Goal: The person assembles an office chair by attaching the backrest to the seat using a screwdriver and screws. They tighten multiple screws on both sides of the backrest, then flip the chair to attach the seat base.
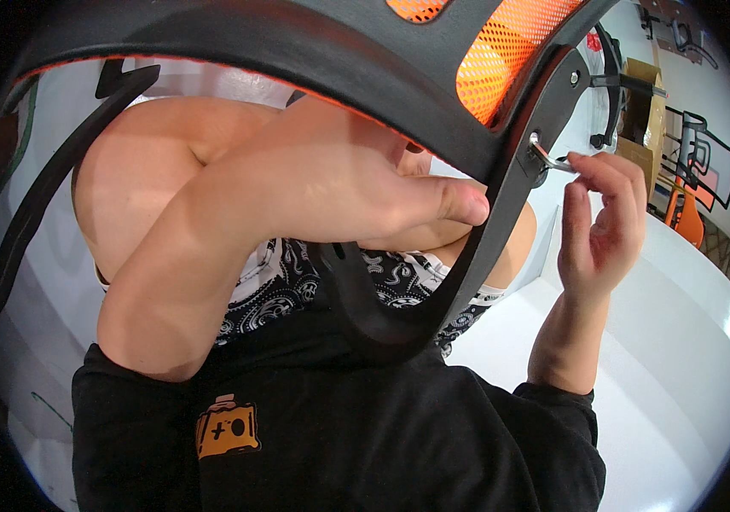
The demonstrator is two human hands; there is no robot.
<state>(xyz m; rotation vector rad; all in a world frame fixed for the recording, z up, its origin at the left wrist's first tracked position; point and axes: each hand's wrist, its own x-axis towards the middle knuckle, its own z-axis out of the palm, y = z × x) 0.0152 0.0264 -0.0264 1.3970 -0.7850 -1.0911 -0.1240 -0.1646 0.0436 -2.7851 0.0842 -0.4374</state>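
A black chair-back frame [237,38] with orange mesh [501,64] lies across the top of the view. Joined to its right side is a curved black armrest [477,243], which loops down toward my lap. My left hand [391,200] reaches under the frame and grips this armrest, thumb pressed on its edge; its other fingers are mostly hidden. Pinched between the thumb and fingers of my right hand [608,218] is a silver hex key [559,162]. The key's far end meets a bolt hole in the armrest bracket. A bolt head [574,78] shows higher on that bracket.
Another curved black armrest [49,183] is at the left. Beyond my right hand stand a cardboard box [642,111] and an orange chair part [685,218] with black frames. A white curved surface [663,341] spreads on the right.
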